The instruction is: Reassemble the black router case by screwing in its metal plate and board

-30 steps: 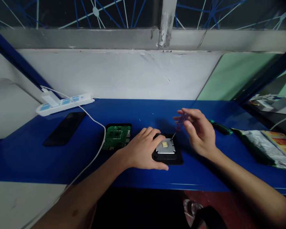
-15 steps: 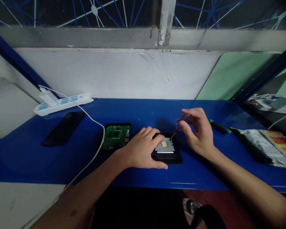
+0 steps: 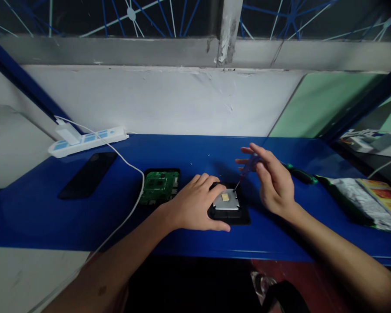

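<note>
Just right of the frame's centre, the screwdriver point(image 3: 250, 165) is loosely pinched by the right hand's point(image 3: 278, 188) fingers, slanted down-left to the plate's point(image 3: 219, 204) upper-right corner, the case point(image 3: 245, 216) being covered at left by the left hand's point(image 3: 197, 203) spread fingers.

Plate point(image 3: 230, 204): smooth silvery metal, soft sheen. Casing beneath point(image 3: 245, 215): matt black plastic. Screwdriver handle point(image 3: 249, 166): translucent plastic. Tabletop point(image 3: 169, 150): smooth, glossy blue. Packet point(image 3: 356, 200): crinkled, foil-like.

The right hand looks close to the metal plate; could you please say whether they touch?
Apart: the head view shows black case and blue table between the right hand and plate.
</note>
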A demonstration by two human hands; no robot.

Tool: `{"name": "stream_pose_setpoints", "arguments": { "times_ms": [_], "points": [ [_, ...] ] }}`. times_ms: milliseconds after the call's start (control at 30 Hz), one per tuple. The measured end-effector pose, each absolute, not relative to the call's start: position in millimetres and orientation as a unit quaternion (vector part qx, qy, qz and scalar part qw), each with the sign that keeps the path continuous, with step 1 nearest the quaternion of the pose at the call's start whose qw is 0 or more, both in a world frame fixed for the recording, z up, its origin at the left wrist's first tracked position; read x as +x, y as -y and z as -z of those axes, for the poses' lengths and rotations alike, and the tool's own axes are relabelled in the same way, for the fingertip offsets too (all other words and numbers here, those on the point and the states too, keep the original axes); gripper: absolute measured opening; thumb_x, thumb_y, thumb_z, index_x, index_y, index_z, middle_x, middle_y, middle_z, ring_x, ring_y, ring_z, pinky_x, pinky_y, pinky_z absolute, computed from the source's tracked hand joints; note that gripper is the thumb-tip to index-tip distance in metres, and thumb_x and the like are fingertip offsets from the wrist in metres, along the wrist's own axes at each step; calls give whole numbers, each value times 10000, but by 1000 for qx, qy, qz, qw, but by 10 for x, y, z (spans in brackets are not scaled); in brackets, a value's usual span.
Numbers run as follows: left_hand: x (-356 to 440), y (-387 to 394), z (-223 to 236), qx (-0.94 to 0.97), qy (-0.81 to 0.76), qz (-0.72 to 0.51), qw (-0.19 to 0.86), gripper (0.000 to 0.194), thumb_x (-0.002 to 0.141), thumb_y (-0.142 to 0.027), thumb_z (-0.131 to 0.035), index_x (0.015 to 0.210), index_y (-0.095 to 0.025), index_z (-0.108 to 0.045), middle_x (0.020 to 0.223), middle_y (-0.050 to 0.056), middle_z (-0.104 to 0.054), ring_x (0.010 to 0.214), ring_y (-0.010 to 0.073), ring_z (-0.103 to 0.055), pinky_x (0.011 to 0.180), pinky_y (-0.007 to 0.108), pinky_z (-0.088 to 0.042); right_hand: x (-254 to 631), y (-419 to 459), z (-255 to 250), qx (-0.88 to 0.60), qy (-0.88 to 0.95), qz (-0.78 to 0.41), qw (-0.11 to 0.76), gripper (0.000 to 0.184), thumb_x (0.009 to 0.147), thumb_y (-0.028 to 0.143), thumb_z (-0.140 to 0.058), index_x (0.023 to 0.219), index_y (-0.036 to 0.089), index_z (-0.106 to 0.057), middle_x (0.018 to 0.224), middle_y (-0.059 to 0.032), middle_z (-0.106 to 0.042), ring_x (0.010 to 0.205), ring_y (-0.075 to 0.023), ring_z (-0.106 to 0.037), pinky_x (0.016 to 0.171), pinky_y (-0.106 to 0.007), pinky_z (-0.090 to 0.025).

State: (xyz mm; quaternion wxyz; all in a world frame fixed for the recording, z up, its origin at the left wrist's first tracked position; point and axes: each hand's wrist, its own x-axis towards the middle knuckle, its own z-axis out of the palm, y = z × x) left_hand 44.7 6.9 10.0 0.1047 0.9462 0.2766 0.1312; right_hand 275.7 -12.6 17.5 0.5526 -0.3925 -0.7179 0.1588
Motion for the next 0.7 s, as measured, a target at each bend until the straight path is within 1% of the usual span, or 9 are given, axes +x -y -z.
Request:
{"name": "stream_pose_setpoints", "arguments": {
  "times_ms": [67,133,200,267,367,433,533,600,700],
  "points": [
    [444,-71,-99,946,-275,-132,106,843,685,-764,-728,1284,-195,-562,1329,141,-547,1189,342,-501,1031,496,-393,2757,122,-172,-399,721,-134,551,469,1030,206,-401,1461,380,-459,1273,-63,-637,988,-213,-717,863,-470,-604],
    [442,-73,-98,947,-274,-133,108,840,686,-763,-726,1285,-198,-560,1328,140,-547,1190,343,-500,1026,499,-400,2760,109,-159,-405,719,-107,555,479,1005,194,-470,1449,374,-473,1148,-58,-653,923,-205,-709,815,-448,-608],
    [439,-76,-94,946,-274,-135,109,838,687,-761,-727,1288,-202,-557,1331,137,-544,1198,345,-495,1028,501,-400,2769,92,-141,-407,712,-85,565,477,957,198,-578,1401,361,-520,1032,-48,-631,855,-202,-685,757,-427,-612],
    [438,-77,-89,946,-273,-136,111,836,692,-756,-727,1292,-200,-555,1334,136,-542,1208,348,-489,1033,503,-399,2781,80,-130,-403,709,-74,574,447,908,208,-662,1323,352,-581,969,-39,-605,814,-200,-660,708,-412,-612],
    [439,-78,-84,946,-272,-136,111,844,689,-755,-728,1296,-195,-553,1334,142,-542,1204,353,-490,1033,510,-400,2787,86,-147,-394,714,-83,572,379,914,243,-657,1277,345,-616,1016,-49,-610,845,-207,-674,712,-418,-618],
    [442,-77,-86,946,-272,-136,112,845,685,-754,-730,1295,-197,-554,1331,143,-546,1203,354,-493,1032,519,-402,2777,105,-174,-394,719,-100,564,374,976,265,-550,1339,349,-582,1134,-66,-625,927,-219,-699,779,-444,-620],
    [445,-75,-92,945,-275,-135,111,847,679,-753,-736,1292,-196,-557,1329,145,-547,1211,355,-492,1034,522,-404,2755,130,-205,-397,726,-114,550,444,1028,240,-412,1448,366,-481,1257,-68,-639,1019,-222,-709,879,-470,-599],
    [443,-74,-93,946,-276,-134,108,844,685,-752,-734,1292,-194,-556,1334,146,-545,1216,357,-489,1039,517,-400,2752,128,-203,-399,729,-100,546,469,1018,218,-442,1461,371,-464,1207,-59,-664,997,-217,-709,883,-466,-592],
    [439,-74,-90,947,-272,-136,107,832,698,-753,-725,1296,-200,-550,1339,144,-545,1219,358,-490,1043,517,-392,2773,98,-167,-401,722,-73,559,443,943,212,-612,1358,361,-572,1018,-41,-654,867,-207,-681,783,-431,-599]
  ]
}}
